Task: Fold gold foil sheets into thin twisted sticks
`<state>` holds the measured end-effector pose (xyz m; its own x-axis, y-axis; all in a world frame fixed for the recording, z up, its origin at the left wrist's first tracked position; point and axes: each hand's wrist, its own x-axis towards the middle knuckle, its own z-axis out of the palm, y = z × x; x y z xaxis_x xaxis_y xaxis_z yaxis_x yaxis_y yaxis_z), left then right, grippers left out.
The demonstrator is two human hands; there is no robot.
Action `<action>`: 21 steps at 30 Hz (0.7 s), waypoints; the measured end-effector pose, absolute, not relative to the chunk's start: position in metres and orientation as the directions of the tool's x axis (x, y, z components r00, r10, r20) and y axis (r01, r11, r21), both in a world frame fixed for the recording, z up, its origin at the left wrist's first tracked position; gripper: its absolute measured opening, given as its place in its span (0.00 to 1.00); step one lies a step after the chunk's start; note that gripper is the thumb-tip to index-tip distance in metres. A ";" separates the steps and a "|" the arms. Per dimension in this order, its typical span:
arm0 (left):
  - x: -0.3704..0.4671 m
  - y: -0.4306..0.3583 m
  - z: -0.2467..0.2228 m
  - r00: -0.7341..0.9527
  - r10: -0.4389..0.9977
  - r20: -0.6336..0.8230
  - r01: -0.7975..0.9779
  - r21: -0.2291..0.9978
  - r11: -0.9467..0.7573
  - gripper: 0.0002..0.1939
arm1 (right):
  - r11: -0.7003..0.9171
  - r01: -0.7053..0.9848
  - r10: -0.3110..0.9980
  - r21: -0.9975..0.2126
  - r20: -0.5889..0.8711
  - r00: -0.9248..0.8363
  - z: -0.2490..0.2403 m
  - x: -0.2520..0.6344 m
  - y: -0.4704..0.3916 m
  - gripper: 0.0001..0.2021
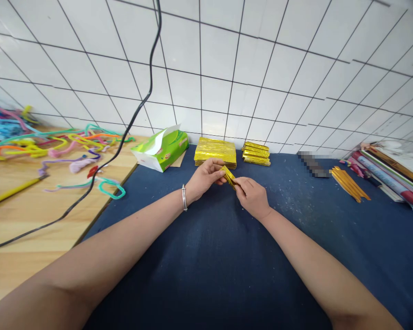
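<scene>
Between my two hands is a narrow folded strip of shiny gold foil paper (pixel 228 175), tilted above the dark blue table surface. My left hand (pixel 206 176) pinches its upper left end with thumb and fingers. At its lower right end, my right hand (pixel 253 195) is closed on the same strip. Just behind my hands lies a stack of flat gold foil sheets (pixel 215 151). To its right sits a smaller pile of folded gold strips (pixel 256 153). Parts of the held strip are hidden by my fingers.
A green tissue pack (pixel 170 146) stands at the back left. Colourful pipe cleaners (pixel 79 137) lie on the wooden table (pixel 30 229), crossed by a black cable (pixel 137 110). At right are orange-gold strips (pixel 349 183), a pixelated dark object (pixel 313 165) and books (pixel 388 178) against the tiled wall.
</scene>
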<state>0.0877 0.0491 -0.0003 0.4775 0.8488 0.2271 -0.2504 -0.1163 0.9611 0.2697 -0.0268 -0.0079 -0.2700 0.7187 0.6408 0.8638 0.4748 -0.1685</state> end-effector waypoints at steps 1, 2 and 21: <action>0.087 0.050 0.000 0.493 0.837 0.237 -0.252 0.960 -0.123 0.18 | 0.475 0.863 0.721 -0.173 0.639 -0.269 -0.008 0.270 -0.027 0.13; 0.086 0.050 0.000 0.506 0.829 0.240 -0.242 0.961 -0.130 0.19 | 0.477 0.861 0.722 -0.176 0.637 -0.269 -0.008 0.270 -0.027 0.13; 0.081 0.062 -0.007 0.359 0.913 0.194 -0.384 0.922 -0.045 0.16 | 0.296 0.748 0.771 -0.594 0.611 0.180 -0.002 0.279 -0.019 0.11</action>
